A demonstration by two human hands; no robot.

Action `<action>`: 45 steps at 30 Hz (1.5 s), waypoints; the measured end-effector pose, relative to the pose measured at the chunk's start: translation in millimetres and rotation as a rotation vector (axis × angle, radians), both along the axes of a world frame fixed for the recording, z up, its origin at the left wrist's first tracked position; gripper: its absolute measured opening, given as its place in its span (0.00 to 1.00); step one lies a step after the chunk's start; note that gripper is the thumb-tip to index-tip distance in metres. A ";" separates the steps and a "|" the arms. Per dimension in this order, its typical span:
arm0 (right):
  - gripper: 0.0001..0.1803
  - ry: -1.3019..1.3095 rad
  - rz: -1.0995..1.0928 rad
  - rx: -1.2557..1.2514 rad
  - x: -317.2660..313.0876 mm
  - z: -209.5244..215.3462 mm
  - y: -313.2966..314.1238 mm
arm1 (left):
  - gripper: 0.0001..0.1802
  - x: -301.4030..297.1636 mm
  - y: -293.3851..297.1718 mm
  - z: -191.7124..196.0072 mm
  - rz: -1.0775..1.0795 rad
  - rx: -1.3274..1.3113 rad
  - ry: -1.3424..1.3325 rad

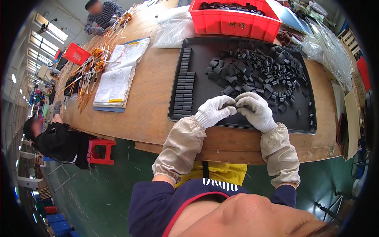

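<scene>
Pinches what looks like a small black piece (237, 105) between left hand (215, 111) and right hand (256, 111), over the tray (202, 89), and could fumble it into the loose pile (258, 65) just beyond through bulky gloves (266, 119).

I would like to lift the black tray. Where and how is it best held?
Probably by its raised rim, at the middle of the left and right sides together, coming from the near side. The tray is wide and carries many loose black pieces; the red bin crowds its far edge.
</scene>
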State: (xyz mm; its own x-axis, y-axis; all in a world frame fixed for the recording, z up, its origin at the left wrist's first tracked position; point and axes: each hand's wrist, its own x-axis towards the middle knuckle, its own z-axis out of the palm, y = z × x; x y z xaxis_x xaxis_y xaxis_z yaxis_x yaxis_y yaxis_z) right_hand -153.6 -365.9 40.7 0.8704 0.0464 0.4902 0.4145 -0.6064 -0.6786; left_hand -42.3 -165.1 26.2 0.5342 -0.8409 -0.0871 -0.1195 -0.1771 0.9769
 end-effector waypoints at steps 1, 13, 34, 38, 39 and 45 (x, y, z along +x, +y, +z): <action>0.13 -0.013 -0.003 0.017 0.5 -0.3 0.2 | 0.18 -0.7 -0.4 -0.1 0.035 -0.003 -0.044; 0.18 0.115 -0.172 0.145 -2.5 -1.1 5.1 | 0.12 85.0 23.7 46.5 0.399 0.277 -1.204; 0.15 0.104 -0.203 0.092 -3.3 3.1 5.0 | 0.18 77.6 21.7 43.7 0.170 0.255 -1.298; 0.15 0.026 -0.250 0.053 -1.7 -3.3 -0.8 | 0.19 11.9 7.5 38.8 0.081 0.194 -1.058; 0.15 0.019 -0.252 0.050 -0.5 -3.0 -2.4 | 0.20 2.9 4.6 32.5 0.118 0.206 -1.085; 0.14 -0.146 -0.443 -0.143 3.7 2.2 -32.4 | 0.18 -3.1 -2.1 10.0 0.192 0.253 -1.064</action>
